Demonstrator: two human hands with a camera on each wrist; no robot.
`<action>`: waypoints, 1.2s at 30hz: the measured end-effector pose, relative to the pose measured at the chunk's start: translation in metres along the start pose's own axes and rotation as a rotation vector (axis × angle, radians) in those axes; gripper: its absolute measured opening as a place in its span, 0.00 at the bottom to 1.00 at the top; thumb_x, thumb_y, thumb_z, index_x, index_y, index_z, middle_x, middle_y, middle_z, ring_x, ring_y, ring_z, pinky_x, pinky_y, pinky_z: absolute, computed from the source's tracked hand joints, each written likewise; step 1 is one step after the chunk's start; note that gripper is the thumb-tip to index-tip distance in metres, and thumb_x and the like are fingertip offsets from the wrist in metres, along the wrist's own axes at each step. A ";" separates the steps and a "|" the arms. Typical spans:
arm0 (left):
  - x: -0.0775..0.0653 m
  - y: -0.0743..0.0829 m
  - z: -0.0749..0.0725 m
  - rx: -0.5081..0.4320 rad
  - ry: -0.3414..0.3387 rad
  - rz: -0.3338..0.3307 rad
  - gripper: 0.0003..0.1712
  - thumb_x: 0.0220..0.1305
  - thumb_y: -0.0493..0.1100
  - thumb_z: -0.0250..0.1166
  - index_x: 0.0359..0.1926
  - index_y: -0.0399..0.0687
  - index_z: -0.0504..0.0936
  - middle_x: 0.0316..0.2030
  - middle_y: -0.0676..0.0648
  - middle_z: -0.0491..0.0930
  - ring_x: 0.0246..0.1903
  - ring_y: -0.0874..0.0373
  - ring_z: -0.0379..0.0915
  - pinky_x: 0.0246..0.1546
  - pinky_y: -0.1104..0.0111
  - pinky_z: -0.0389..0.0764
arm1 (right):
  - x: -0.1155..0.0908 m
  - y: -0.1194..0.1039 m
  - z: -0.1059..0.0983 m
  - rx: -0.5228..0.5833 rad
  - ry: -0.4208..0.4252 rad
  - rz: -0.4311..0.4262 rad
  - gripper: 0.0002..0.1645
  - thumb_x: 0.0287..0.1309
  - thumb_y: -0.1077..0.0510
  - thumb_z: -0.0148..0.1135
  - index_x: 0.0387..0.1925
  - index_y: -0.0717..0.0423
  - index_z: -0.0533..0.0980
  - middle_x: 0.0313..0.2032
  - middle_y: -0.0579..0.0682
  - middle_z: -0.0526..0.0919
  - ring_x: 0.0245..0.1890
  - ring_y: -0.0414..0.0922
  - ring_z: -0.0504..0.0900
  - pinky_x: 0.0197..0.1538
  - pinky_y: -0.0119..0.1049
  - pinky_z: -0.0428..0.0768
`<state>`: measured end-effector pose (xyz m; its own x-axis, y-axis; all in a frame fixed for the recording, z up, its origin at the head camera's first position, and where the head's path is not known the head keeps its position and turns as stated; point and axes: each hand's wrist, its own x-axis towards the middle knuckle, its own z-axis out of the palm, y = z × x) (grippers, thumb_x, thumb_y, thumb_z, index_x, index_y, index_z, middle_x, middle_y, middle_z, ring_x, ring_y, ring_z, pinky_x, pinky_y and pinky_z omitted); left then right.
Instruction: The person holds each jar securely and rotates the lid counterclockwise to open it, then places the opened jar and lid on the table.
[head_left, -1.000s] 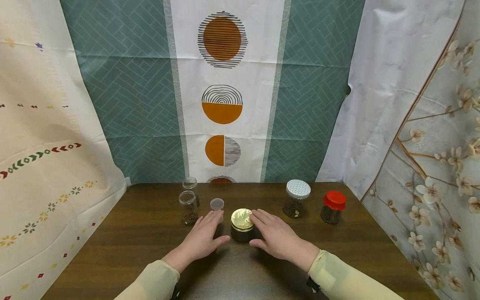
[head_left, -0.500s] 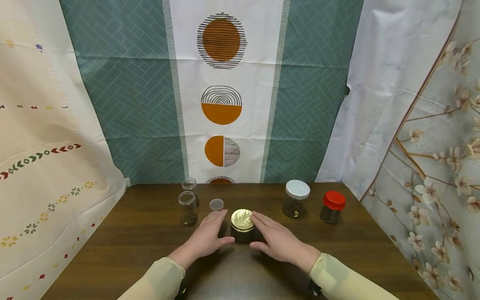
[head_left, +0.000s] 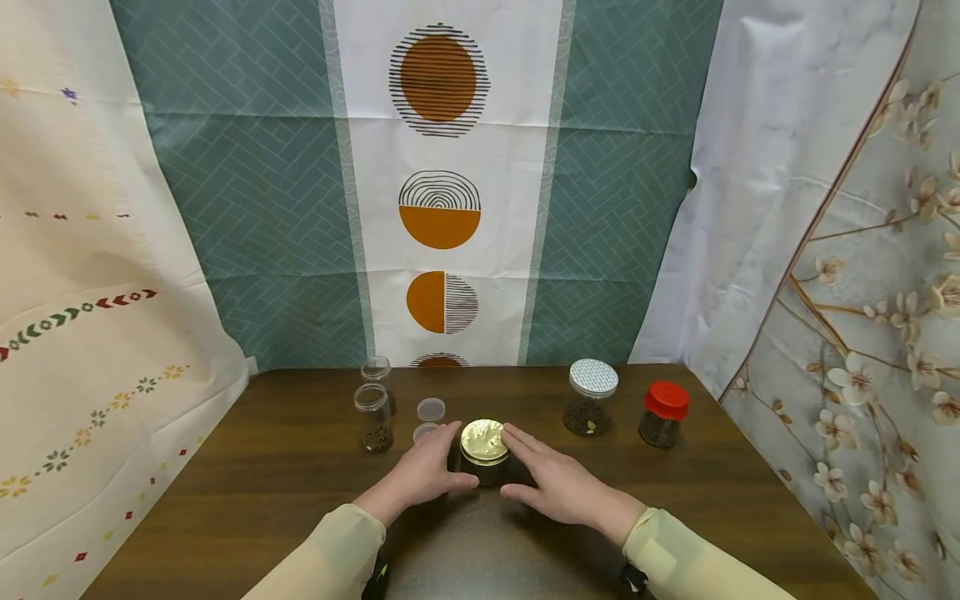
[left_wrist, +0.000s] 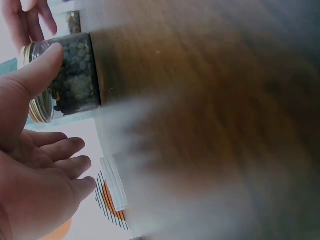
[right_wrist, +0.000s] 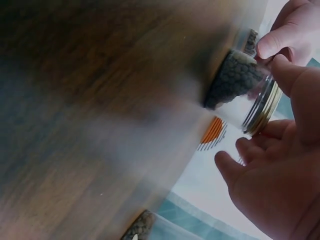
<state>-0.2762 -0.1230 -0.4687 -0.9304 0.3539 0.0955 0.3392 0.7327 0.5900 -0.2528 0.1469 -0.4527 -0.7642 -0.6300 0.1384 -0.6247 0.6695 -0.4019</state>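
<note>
A glass jar (head_left: 483, 471) with a gold lid (head_left: 484, 439) stands upright on the table, holding dark, pebble-like pieces (right_wrist: 234, 80). My left hand (head_left: 423, 467) is at its left side with fingers relaxed and spread; in the left wrist view the thumb (left_wrist: 47, 70) overlaps the jar while the other fingers lie apart from it. On the other side my right hand (head_left: 558, 482) reaches in, fingers fairly straight, fingertips right at the gold lid's edge. Just beyond the left hand sit two clear round lids (head_left: 431, 408), the nearer one partly hidden by its fingers.
Two open clear jars (head_left: 373, 421) stand at the back left, the front one with dark bits in it. A jar with a silver-white lid (head_left: 592, 379) and one with a red lid (head_left: 666, 402) stand back right. Patterned cloths (head_left: 262, 208) hang round the table.
My left hand has moved right, closer to the gold-lidded jar, uncovering part of a second clear lid. The right hand has stayed nearly still, and the jar has not moved.
</note>
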 end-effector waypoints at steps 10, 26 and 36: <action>0.009 -0.001 0.003 -0.019 -0.007 0.070 0.51 0.59 0.50 0.87 0.75 0.32 0.72 0.68 0.34 0.78 0.70 0.34 0.73 0.70 0.36 0.71 | -0.002 0.009 -0.001 0.118 -0.044 0.006 0.51 0.80 0.38 0.65 0.89 0.53 0.54 0.88 0.47 0.49 0.82 0.52 0.64 0.76 0.58 0.70; 0.012 0.010 0.002 -0.081 -0.052 0.046 0.47 0.59 0.49 0.87 0.70 0.32 0.74 0.60 0.38 0.83 0.61 0.40 0.81 0.63 0.42 0.79 | -0.003 0.018 -0.001 0.271 -0.069 0.026 0.49 0.81 0.41 0.64 0.89 0.53 0.53 0.88 0.45 0.48 0.85 0.51 0.56 0.79 0.61 0.64; 0.011 0.013 0.000 -0.128 -0.062 0.054 0.45 0.60 0.51 0.86 0.66 0.34 0.72 0.55 0.40 0.84 0.55 0.45 0.83 0.60 0.44 0.81 | -0.006 0.022 -0.006 0.368 -0.091 0.022 0.50 0.82 0.44 0.64 0.89 0.57 0.51 0.88 0.50 0.49 0.84 0.55 0.60 0.79 0.58 0.64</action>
<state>-0.2822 -0.1095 -0.4601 -0.8994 0.4292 0.0825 0.3646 0.6329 0.6830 -0.2629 0.1682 -0.4571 -0.7491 -0.6604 0.0520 -0.4963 0.5074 -0.7044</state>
